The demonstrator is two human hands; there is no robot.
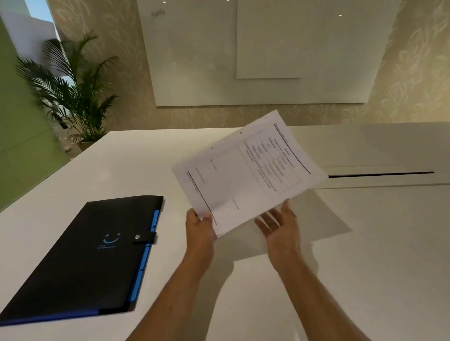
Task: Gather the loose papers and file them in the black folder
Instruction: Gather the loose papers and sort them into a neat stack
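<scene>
A stack of printed white papers [247, 171] is lifted above the white table [381, 253], tilted up toward the far side. My left hand [200, 231] pinches the stack's near left corner. My right hand [281, 228] is spread palm-up just under the stack's near right edge; whether it touches the sheets is unclear. The black folder [84, 258] lies flat on the table to the left, snapped shut, with a blue smile logo and blue tabs along its right edge.
A cable slot [381, 174] is cut into the table top at the right. A potted palm [79, 89] stands beyond the table's far left corner. White glass boards [277, 48] hang on the wall behind.
</scene>
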